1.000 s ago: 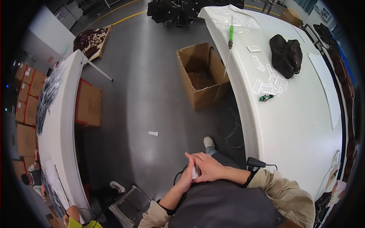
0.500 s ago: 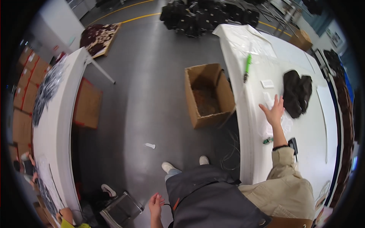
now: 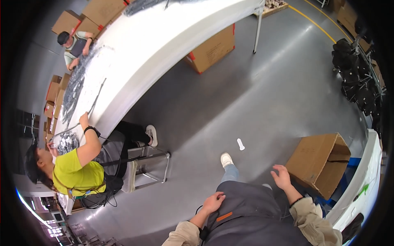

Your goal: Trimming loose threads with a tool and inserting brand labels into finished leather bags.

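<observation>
My left hand (image 3: 214, 201) rests against the dark grey apron (image 3: 250, 217) at the lower middle, its fingers curled; whatever they may hold is hidden. Beside an orange tag (image 3: 224, 216) is the apron's front. My right hand (image 3: 282, 176) is open in the air with fingers apart, left of a tilted cardboard box (image 3: 308, 162). A small white plastic piece (image 3: 240, 144) lies on the grey floor, above my white shoe (image 3: 226, 159).
A co-worker in a yellow top (image 3: 78, 176) sits on a metal stool (image 3: 147, 172) at a long white table (image 3: 147, 49). A second person (image 3: 74, 49) works behind it. Cartons (image 3: 211, 49) stand below. Another white table (image 3: 365, 180) borders the right, dark piles (image 3: 349, 69) beyond.
The view has swung left toward the co-workers. My hands, earlier together around a white object, are apart; my right hand has left the right table's top and is now above the floor.
</observation>
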A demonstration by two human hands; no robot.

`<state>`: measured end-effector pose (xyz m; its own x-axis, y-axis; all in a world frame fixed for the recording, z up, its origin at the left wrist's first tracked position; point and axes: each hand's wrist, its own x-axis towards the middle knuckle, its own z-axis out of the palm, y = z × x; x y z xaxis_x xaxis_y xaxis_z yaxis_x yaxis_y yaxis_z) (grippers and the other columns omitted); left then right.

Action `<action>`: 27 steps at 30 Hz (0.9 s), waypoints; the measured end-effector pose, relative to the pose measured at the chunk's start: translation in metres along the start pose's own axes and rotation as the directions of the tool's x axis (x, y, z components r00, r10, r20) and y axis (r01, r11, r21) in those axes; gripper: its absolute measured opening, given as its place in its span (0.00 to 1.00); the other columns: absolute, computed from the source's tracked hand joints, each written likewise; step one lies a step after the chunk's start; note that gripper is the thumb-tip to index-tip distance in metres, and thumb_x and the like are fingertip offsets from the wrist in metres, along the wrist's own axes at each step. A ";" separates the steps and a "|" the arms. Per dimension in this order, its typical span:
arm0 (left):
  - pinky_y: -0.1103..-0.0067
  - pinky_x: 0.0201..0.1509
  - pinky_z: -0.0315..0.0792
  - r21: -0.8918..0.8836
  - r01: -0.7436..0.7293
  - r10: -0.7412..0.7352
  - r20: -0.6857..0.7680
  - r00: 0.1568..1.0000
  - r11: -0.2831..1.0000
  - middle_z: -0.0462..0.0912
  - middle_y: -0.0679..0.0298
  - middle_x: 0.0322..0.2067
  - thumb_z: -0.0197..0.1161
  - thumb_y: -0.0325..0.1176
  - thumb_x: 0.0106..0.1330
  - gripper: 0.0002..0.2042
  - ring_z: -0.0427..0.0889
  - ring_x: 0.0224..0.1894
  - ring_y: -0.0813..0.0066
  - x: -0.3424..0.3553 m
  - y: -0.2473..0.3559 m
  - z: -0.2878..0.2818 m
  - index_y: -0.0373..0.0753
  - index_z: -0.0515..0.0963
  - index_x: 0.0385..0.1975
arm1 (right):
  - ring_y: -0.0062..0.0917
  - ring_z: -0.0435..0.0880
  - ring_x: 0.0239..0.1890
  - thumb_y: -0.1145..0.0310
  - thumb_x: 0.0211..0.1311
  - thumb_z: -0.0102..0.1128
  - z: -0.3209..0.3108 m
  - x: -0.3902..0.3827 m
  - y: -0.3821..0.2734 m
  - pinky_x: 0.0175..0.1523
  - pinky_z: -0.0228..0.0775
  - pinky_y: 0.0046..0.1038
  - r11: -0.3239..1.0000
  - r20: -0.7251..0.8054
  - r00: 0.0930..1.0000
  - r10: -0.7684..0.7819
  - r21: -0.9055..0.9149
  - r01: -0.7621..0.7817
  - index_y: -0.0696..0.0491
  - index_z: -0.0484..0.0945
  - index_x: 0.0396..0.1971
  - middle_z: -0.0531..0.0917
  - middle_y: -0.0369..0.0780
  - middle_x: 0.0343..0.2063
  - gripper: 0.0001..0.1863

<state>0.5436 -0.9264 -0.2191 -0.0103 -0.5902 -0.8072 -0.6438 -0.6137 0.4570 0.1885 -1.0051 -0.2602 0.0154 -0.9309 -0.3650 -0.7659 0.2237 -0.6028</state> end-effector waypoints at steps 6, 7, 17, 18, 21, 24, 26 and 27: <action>0.66 0.38 0.72 0.141 0.090 -0.088 -0.025 0.996 0.986 0.78 0.61 0.26 0.57 0.49 0.64 0.16 0.79 0.35 0.59 0.007 -0.023 -0.013 0.41 0.76 0.29 | 0.39 0.71 0.56 0.60 0.58 0.57 0.084 0.139 0.007 0.61 0.64 0.35 0.925 0.330 0.915 0.234 -0.366 -0.105 0.54 0.77 0.47 0.76 0.45 0.49 0.20; 0.67 0.35 0.71 0.128 0.046 -0.027 -0.149 0.988 0.991 0.76 0.63 0.23 0.60 0.46 0.62 0.14 0.77 0.31 0.61 0.005 -0.024 -0.005 0.41 0.74 0.26 | 0.38 0.71 0.56 0.60 0.57 0.57 0.092 0.161 0.004 0.61 0.64 0.35 0.914 0.359 0.901 0.243 -0.395 -0.089 0.53 0.77 0.47 0.76 0.45 0.49 0.19; 0.64 0.28 0.66 -0.109 0.415 -0.415 -0.466 0.781 0.903 0.74 0.50 0.22 0.58 0.36 0.65 0.10 0.71 0.23 0.53 0.015 -0.016 0.068 0.36 0.75 0.27 | 0.29 0.65 0.62 0.68 0.57 0.53 0.300 0.273 0.102 0.61 0.61 0.39 0.700 0.647 0.738 0.189 -0.616 0.361 0.51 0.73 0.53 0.67 0.38 0.60 0.21; 0.64 0.30 0.68 -0.269 0.461 -0.533 -0.395 0.748 0.846 0.78 0.48 0.25 0.58 0.33 0.64 0.10 0.73 0.25 0.51 -0.015 -0.073 0.107 0.31 0.77 0.34 | 0.28 0.60 0.66 0.66 0.61 0.48 0.320 0.283 0.104 0.63 0.59 0.38 0.670 0.685 0.686 0.244 -0.631 0.392 0.50 0.69 0.57 0.60 0.37 0.65 0.22; 0.62 0.35 0.71 -0.285 0.399 -0.491 -0.512 0.705 0.871 0.80 0.44 0.30 0.56 0.30 0.63 0.12 0.76 0.29 0.49 -0.011 -0.099 0.140 0.25 0.76 0.38 | 0.31 0.56 0.69 0.67 0.62 0.48 0.382 0.292 0.185 0.65 0.57 0.43 0.642 0.622 0.737 0.265 -0.684 0.347 0.52 0.69 0.57 0.55 0.40 0.68 0.22; 0.62 0.46 0.73 -0.057 0.416 -0.367 -0.585 0.723 0.908 0.79 0.38 0.40 0.54 0.31 0.65 0.14 0.80 0.39 0.45 0.026 -0.077 0.116 0.24 0.77 0.41 | 0.32 0.53 0.70 0.66 0.66 0.43 0.426 0.301 0.201 0.66 0.52 0.48 0.626 0.702 0.677 0.221 -0.635 0.453 0.50 0.67 0.60 0.54 0.41 0.69 0.22; 0.63 0.50 0.72 -0.110 0.386 -0.363 -0.637 0.680 0.916 0.79 0.37 0.42 0.55 0.31 0.64 0.15 0.79 0.42 0.42 0.039 -0.079 0.115 0.23 0.76 0.43 | 0.32 0.53 0.70 0.66 0.66 0.42 0.449 0.309 0.219 0.66 0.51 0.50 0.582 0.684 0.717 0.130 -0.639 0.504 0.51 0.66 0.60 0.54 0.41 0.69 0.23; 0.63 0.51 0.72 -0.112 0.436 -0.407 -0.616 0.675 0.893 0.79 0.38 0.42 0.55 0.31 0.64 0.15 0.79 0.43 0.42 0.042 -0.074 0.112 0.23 0.76 0.44 | 0.32 0.54 0.70 0.65 0.66 0.41 0.459 0.309 0.236 0.66 0.50 0.51 0.532 0.655 0.754 0.039 -0.653 0.539 0.53 0.66 0.61 0.54 0.41 0.68 0.23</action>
<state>0.5052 -0.8477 -0.3288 0.7262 -0.4717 -0.5001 -0.4937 -0.8641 0.0981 0.3076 -1.1074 -0.8413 0.4028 -0.5044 -0.7638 -0.8189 -0.5713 -0.0547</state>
